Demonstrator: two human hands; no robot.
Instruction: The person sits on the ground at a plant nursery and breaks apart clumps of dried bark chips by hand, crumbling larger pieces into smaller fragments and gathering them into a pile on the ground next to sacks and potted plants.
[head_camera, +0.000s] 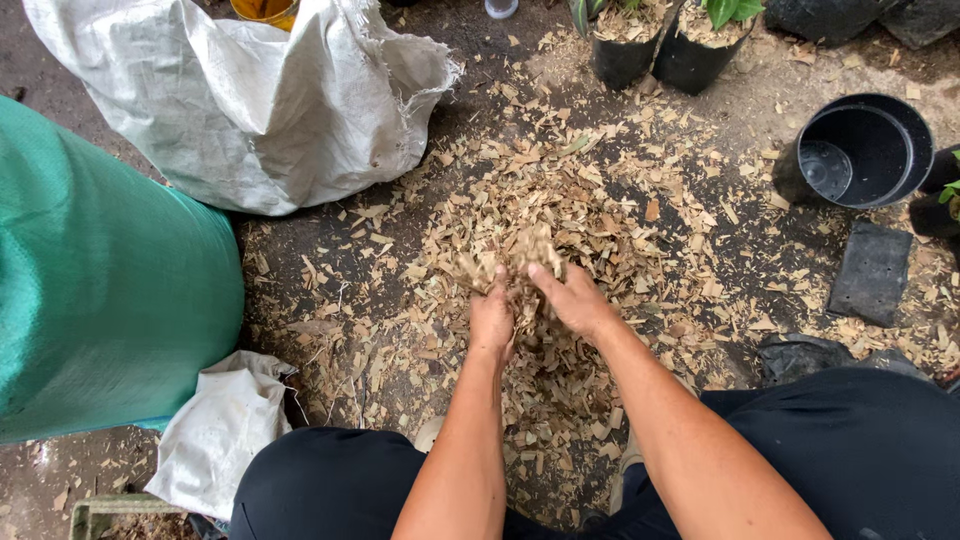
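Both hands meet over a spread of pale wood chips (560, 200) on dark ground. My left hand (491, 318) and my right hand (574, 297) are cupped together around a clump of wood chips (510, 258), lifted a little above the pile. Bits of chip show between the palms. My knees in dark trousers frame the bottom of the view.
A large green woven sack (100, 280) stands at the left, a white woven sack (250, 100) behind it, a small white bag (220, 430) near my left knee. An empty black pot (860, 150) lies at the right; potted plants (650, 45) stand at the back. Flat black plastic bags (875, 270) lie right.
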